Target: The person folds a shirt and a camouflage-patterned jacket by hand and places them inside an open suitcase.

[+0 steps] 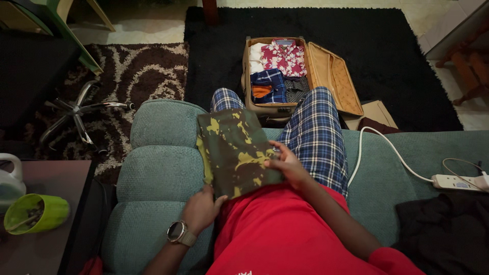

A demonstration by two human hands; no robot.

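While the person sits on the teal sofa point(158, 158), a folded camouflage cloth point(235, 150) in dark green and yellow lies on their lap at frame centre, over the plaid-trousered legs point(318, 137). Left hand point(201, 209), with a wristwatch point(179, 232), sits at the cloth's lower left corner, fingers curled around that edge; looks like a grip, though the fingertips are hidden under the cloth. Right hand point(286, 164) rests on the cloth's right edge, fingers bent and pressing on the fabric, thumb side touching the fold.

Above centre, an open suitcase point(333, 76) lies on a black rug point(392, 56), just beyond the knees. Inside: a red floral shirt point(285, 57), a blue plaid garment point(270, 81), something orange point(262, 91), a white piece point(255, 57). Lid is flipped out to the right.

Right edge: a white power strip point(458, 182) on the sofa, its cable point(387, 147) running up toward the suitcase. Dark clothing point(443, 229) is heaped at lower right.

Lower left: a green cup point(38, 214) and a white jug point(10, 175) on a dark side table point(46, 249). Left of centre, a metal chair base point(76, 109) on a brown patterned rug point(142, 66).
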